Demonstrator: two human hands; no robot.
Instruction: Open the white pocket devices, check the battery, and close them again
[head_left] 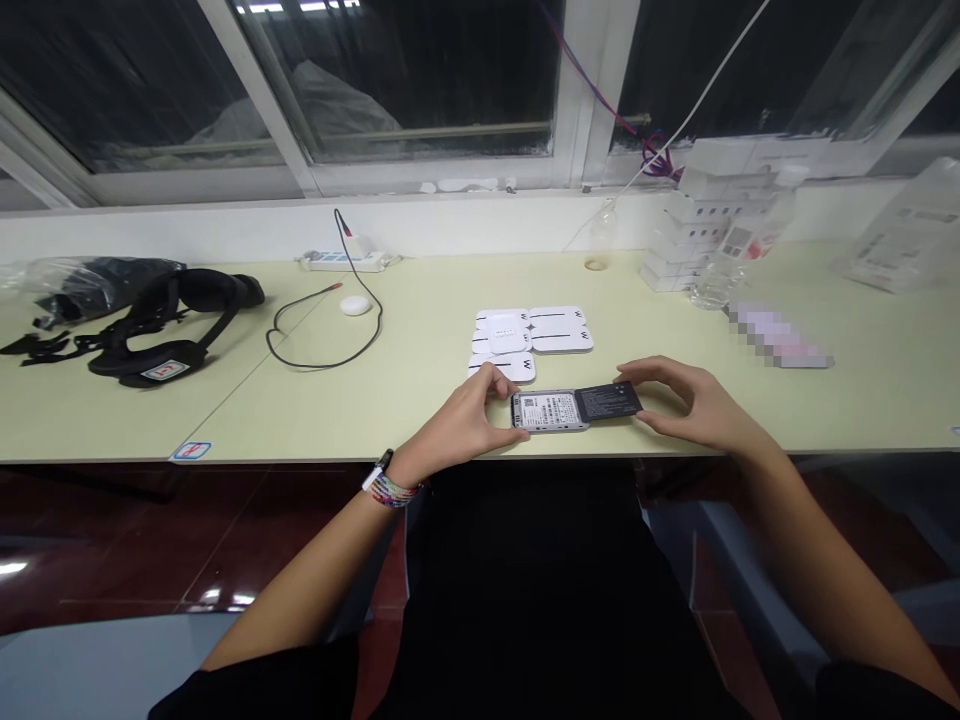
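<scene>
Near the table's front edge lies a small device [546, 411] with its inside facing up, showing a white printed label and a grey frame. My left hand [474, 418] grips its left end between thumb and fingers. A flat black battery [608, 401] with fine print meets the device's right end, slightly tilted. My right hand [686, 400] pinches the battery's right end between thumb and fingertips. Just behind the device lie several white covers [560, 330] with black lines and lettering; a smaller white piece [504, 333] rests on one of them.
A black headset [176, 315] and a plastic bag [94, 280] lie at left. Beside them are a black cable [330, 363], a white round object [355, 305] and a power strip [346, 261]. Stacked white boxes [686, 235], a clear bottle [731, 260] and a plastic bag [911, 230] stand at right.
</scene>
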